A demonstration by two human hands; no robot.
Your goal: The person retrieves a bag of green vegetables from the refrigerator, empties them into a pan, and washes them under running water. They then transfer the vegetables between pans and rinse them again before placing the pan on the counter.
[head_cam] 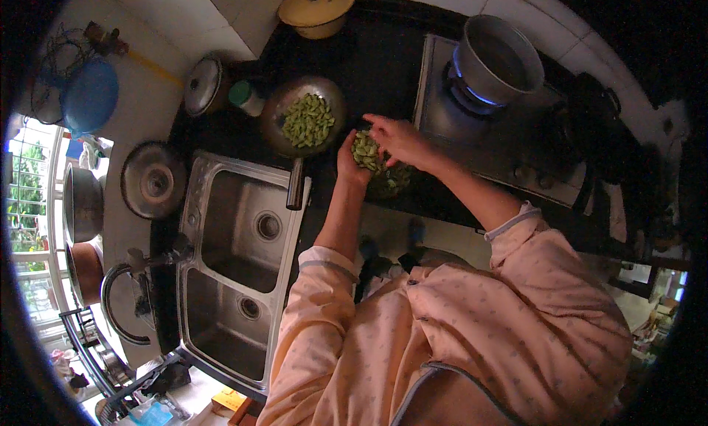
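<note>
My left hand point(349, 162) is cupped under a heap of green pods point(365, 150), which look like edamame. Over the heap's right side is my right hand point(399, 141), its index finger stretched out and the other fingers bent down at the pods. Nothing shows in its grasp. Just below both hands a dim bowl point(391, 183) holds more green pieces, partly hidden by the hands. To the left stands a metal pan point(271, 119) with a pile of green pods point(307, 121) in it. Its handle point(295, 185) points towards me, over the sink's edge.
A pot point(500, 55) sits over a blue flame on the gas stove point(442, 111). Left of me are a double steel sink point(298, 232) and a faucet point(105, 293). Behind the pan stand a green-capped jar point(246, 97), a metal lid point(202, 87) and a yellow lidded pot point(315, 8).
</note>
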